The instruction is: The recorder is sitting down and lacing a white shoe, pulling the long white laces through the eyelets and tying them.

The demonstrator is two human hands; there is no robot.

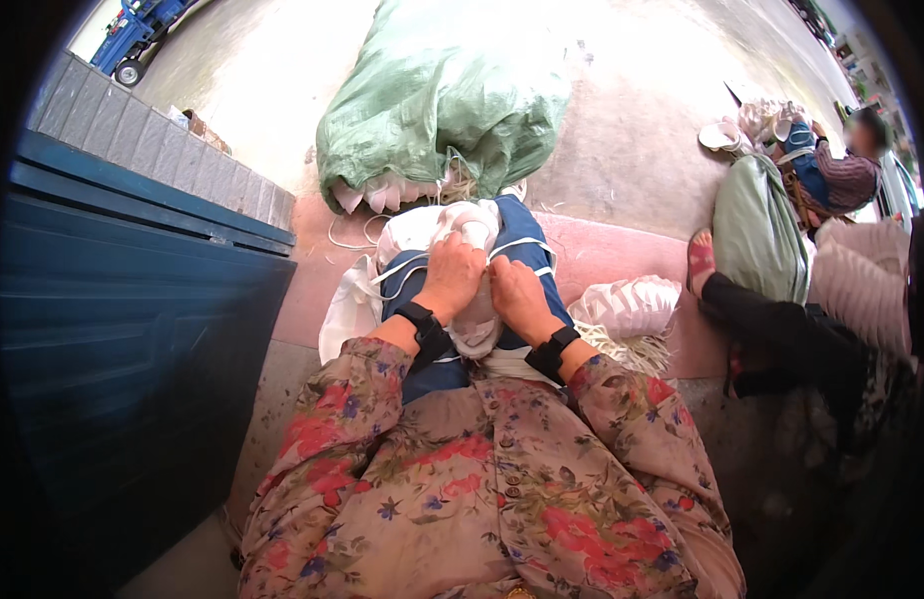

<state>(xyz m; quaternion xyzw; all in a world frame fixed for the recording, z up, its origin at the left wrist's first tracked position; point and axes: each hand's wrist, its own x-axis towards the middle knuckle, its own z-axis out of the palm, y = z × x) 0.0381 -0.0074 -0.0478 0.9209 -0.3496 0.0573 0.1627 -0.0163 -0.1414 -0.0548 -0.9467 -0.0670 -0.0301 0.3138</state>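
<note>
Across my lap, over blue cloth, lies a pale shoe upper (473, 325) with its rounded end toward me. My left hand (452, 277) is closed on its left side, back of the hand up. My right hand (525, 297) pinches at its right edge, where a white lace (523, 243) runs off over the blue cloth. The fingertips are partly hidden, so the exact grip on the lace is hard to see. Another white lace (403, 272) loops beside my left hand. More white material (407, 232) rests beyond it on my knees.
A big green woven sack (442, 100) with pale pieces at its mouth lies ahead. To my right is a bundle of pale uppers (630, 304) with loose laces. A blue metal panel (133, 339) stands at left. Farther right, another person (849, 165) sits beside a green sack (761, 225).
</note>
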